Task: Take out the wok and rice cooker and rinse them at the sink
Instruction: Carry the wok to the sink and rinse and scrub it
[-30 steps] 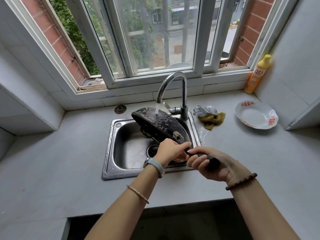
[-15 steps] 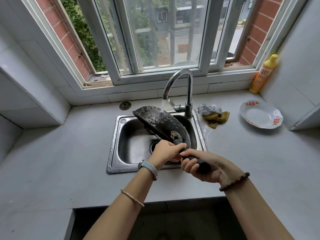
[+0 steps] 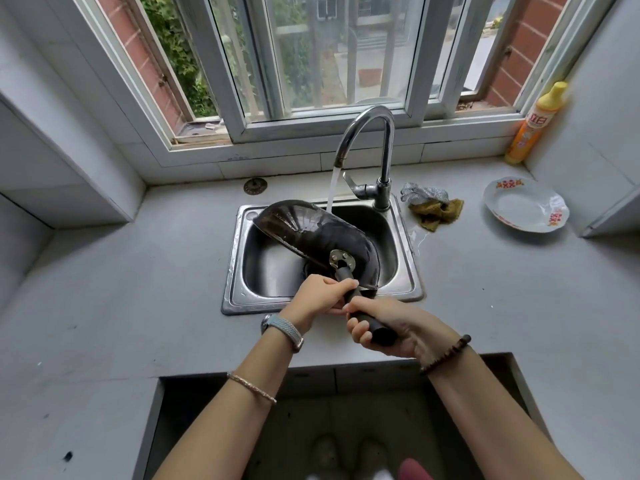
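A black wok (image 3: 311, 233) lies tilted on its side in the steel sink (image 3: 239, 258), its dark underside facing me. Water runs from the curved faucet (image 3: 374, 133) onto the wok's upper back. My left hand (image 3: 320, 296) grips the black handle near where it joins the wok. My right hand (image 3: 388, 327) holds the same handle (image 3: 375, 329) further back, over the counter's front edge. No rice cooker is in view.
A steel scourer and a yellow-brown cloth (image 3: 433, 206) lie right of the faucet. A white plate (image 3: 524, 209) sits at the far right, with a yellow detergent bottle (image 3: 535, 124) in the corner. A drain cover (image 3: 255, 186) lies behind the sink. Window frame rises behind.
The wok has turned lower into the sink and shifted slightly left under the stream. Both hands stay on the handle.
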`<control>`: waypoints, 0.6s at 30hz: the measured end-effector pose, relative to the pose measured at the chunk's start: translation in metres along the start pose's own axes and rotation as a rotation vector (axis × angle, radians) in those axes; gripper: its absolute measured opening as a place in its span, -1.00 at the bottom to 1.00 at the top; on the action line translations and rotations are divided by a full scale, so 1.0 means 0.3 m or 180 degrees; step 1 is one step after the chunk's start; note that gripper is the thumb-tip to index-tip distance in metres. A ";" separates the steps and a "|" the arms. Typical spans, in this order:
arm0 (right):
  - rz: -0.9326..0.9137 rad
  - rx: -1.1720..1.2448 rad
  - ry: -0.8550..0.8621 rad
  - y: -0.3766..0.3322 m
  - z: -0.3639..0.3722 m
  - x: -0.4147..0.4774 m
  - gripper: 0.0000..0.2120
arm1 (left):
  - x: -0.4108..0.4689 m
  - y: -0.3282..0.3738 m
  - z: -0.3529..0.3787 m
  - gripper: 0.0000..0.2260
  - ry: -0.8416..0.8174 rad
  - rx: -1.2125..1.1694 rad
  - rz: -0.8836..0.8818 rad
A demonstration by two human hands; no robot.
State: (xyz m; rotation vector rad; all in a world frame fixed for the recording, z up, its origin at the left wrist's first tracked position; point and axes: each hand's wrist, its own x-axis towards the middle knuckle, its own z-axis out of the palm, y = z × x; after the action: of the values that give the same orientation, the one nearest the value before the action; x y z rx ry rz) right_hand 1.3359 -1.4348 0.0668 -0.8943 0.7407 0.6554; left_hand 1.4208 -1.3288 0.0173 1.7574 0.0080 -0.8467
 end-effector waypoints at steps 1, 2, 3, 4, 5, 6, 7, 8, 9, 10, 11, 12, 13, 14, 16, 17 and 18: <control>-0.0004 -0.0050 0.0017 0.017 0.004 0.009 -0.84 | -0.005 -0.013 -0.005 -0.74 -0.0023 -0.0032 -0.0023; -0.0002 -0.0092 0.0019 0.034 0.008 0.017 -0.84 | -0.012 -0.025 -0.009 -0.76 -0.0052 -0.0066 -0.0051; -0.0002 -0.0124 0.0014 0.050 0.011 0.024 -0.85 | -0.017 -0.038 -0.014 -0.77 -0.0084 -0.0103 -0.0090; -0.0007 -0.0154 0.0010 0.065 0.014 0.031 -0.86 | -0.023 -0.049 -0.017 -0.78 -0.0119 -0.0127 -0.0128; -0.0023 -0.0188 0.0013 0.079 0.017 0.037 -0.88 | -0.028 -0.062 -0.021 -0.78 -0.0142 -0.0146 -0.0150; -0.0055 -0.0227 0.0030 0.092 0.019 0.042 -0.89 | -0.033 -0.073 -0.023 -0.77 -0.0150 -0.0168 -0.0162; -0.0097 -0.0266 0.0056 0.105 0.021 0.046 -0.91 | -0.036 -0.087 -0.024 -0.75 -0.0134 -0.0180 -0.0170; -0.0136 -0.0300 0.0084 0.117 0.025 0.050 -0.93 | -0.038 -0.102 -0.025 -0.72 -0.0111 -0.0190 -0.0167; -0.0162 -0.0330 0.0109 0.131 0.027 0.055 -0.93 | -0.039 -0.118 -0.024 -0.68 -0.0093 -0.0193 -0.0164; -0.0178 -0.0353 0.0131 0.145 0.030 0.060 -0.93 | -0.042 -0.135 -0.023 -0.65 -0.0079 -0.0194 -0.0169; -0.0185 -0.0373 0.0152 0.159 0.032 0.065 -0.93 | -0.043 -0.154 -0.021 -0.63 -0.0069 -0.0200 -0.0186; -0.0188 -0.0393 0.0176 0.175 0.033 0.071 -0.93 | -0.044 -0.172 -0.018 -0.62 -0.0053 -0.0213 -0.0210; -0.0187 -0.0419 0.0199 0.191 0.033 0.076 -0.93 | -0.045 -0.191 -0.016 -0.61 -0.0039 -0.0225 -0.0241; -0.0185 -0.0452 0.0219 0.206 0.033 0.082 -0.93 | -0.047 -0.205 -0.014 -0.60 -0.0024 -0.0236 -0.0272; -0.0178 -0.0502 0.0228 0.233 0.032 0.092 -0.95 | -0.051 -0.229 -0.014 -0.58 -0.0014 -0.0243 -0.0312; -0.0170 -0.0504 0.0225 0.245 0.033 0.097 -0.96 | -0.052 -0.239 -0.015 -0.59 -0.0022 -0.0241 -0.0321; -0.0163 -0.0505 0.0229 0.254 0.033 0.102 -0.94 | -0.052 -0.249 -0.016 -0.62 -0.0033 -0.0242 -0.0329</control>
State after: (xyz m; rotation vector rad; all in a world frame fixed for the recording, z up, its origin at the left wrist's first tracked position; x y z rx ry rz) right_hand 1.2982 -1.3845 0.0129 -1.0836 0.7347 0.6456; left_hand 1.3812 -1.2908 -0.0359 1.6926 0.1236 -0.9189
